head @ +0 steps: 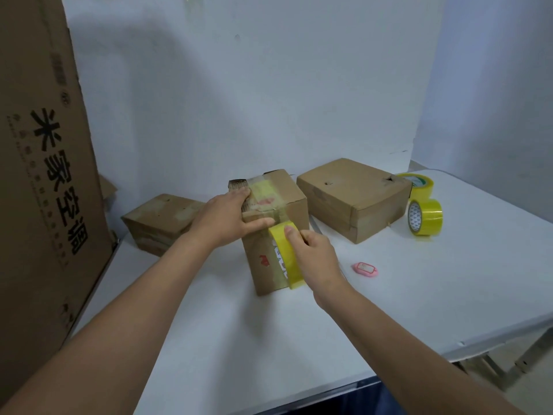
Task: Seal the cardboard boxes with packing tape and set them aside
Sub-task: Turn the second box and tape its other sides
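Observation:
A small upright cardboard box [263,265] stands in the middle of the white table [269,339], with tape across its top flaps. My left hand [227,218] rests on the box's top left edge, fingers over the flap and thumb along the front rim. My right hand [314,256] grips a yellow tape roll [287,259] held against the box's front right face. A flat box [161,223] lies at the left behind my left arm. A wider box [353,199] sits at the back right.
Two more yellow tape rolls [425,217] stand right of the wider box, one behind the other. A small pink cutter [366,268] lies on the table near my right hand. A tall printed carton [39,175] fills the left side. The table edge runs at the lower right.

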### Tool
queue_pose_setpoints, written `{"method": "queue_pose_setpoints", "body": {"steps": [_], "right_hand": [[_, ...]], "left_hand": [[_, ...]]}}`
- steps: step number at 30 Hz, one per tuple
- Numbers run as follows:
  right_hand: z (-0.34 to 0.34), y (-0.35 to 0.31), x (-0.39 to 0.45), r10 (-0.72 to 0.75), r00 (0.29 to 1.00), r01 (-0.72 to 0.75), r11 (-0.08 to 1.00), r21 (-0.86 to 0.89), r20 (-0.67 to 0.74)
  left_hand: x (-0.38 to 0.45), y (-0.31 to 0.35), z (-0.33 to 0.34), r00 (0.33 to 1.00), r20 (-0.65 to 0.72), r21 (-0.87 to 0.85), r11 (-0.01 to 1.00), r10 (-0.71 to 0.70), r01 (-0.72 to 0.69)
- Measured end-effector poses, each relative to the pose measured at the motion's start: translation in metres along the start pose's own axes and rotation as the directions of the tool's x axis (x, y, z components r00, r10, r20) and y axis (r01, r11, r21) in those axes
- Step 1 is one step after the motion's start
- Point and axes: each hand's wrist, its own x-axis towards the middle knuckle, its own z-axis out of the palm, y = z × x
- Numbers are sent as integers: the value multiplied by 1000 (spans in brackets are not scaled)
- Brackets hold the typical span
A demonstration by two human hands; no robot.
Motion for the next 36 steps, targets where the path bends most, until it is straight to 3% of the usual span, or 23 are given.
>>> {"method": "queue_pose_setpoints", "body": {"steps": [6, 9, 13, 17, 23, 28, 36], "right_hand": [[-6, 2, -1, 55, 998, -55, 994, -97, -4], [-19, -6, 7, 77, 996, -66, 979, -193, 45], [-26, -12, 29, 143, 974, -60, 910, -411, 175], [-22, -17, 44, 155, 969, -18, 824, -567, 195], [-18, -21, 56, 158, 969, -11, 798, -603, 191], [-14, -21, 58, 142, 972, 1, 792, -611, 185], [-12, -28, 56, 187, 964, -42, 808, -588, 188]], "left_hand": [[-12, 3, -8, 991, 117, 61, 996, 64, -72], [-19, -3, -21, 958, 284, -87, 996, 51, -28], [-3, -15, -34, 995, 99, -124, 992, -2, 14], [35, -9, -32, 973, 227, -87, 995, -28, 49], [44, 2, -8, 962, 272, -24, 999, -39, 48], [15, 34, -7, 953, 284, -12, 995, 102, -102], [2, 25, 14, 979, 109, -69, 984, 171, -164]]}}
